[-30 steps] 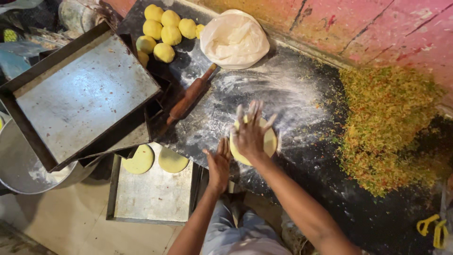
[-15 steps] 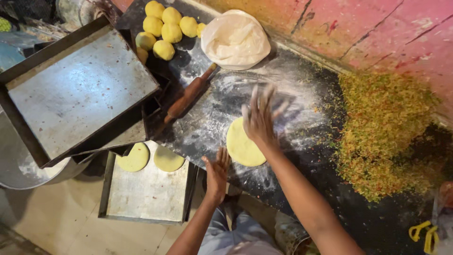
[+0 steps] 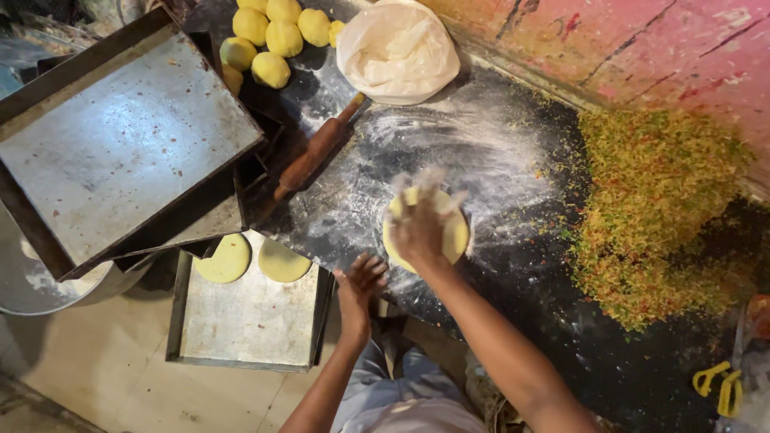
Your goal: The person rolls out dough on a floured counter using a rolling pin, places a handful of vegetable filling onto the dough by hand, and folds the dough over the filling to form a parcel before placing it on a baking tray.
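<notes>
Two hands at work, centre of the frame. Right hand (image 3: 419, 224) lies flat with fingers spread on a round yellow dough disc (image 3: 449, 232), pressing it onto the floured black worktop (image 3: 513, 265); nothing grasped, palm open, fingertips blurred and dusted white. Left hand (image 3: 358, 282) rests at the lower edge of the worktop, just left of the disc, fingers loosely spread, gripping nothing, apart from the dough.

Wooden rolling pin (image 3: 314, 151) lies tilted on the worktop, upper left of the disc, untouched. White plastic bag (image 3: 399, 50) sits at top centre, near the pin's far end. Pile of yellow dough balls (image 3: 273, 40) top, left of the bag. Large metal tray (image 3: 120, 136) fills the upper left, tilted, stacked over other trays. Smaller flat tray (image 3: 249, 321) lower left below the worktop edge, with two flattened dough rounds (image 3: 253, 258) side by side at its top rim. Heap of chopped green-orange filling (image 3: 658, 208) on the right of the worktop, well apart from the hands. Yellow plastic piece (image 3: 718, 386) lower right corner.
</notes>
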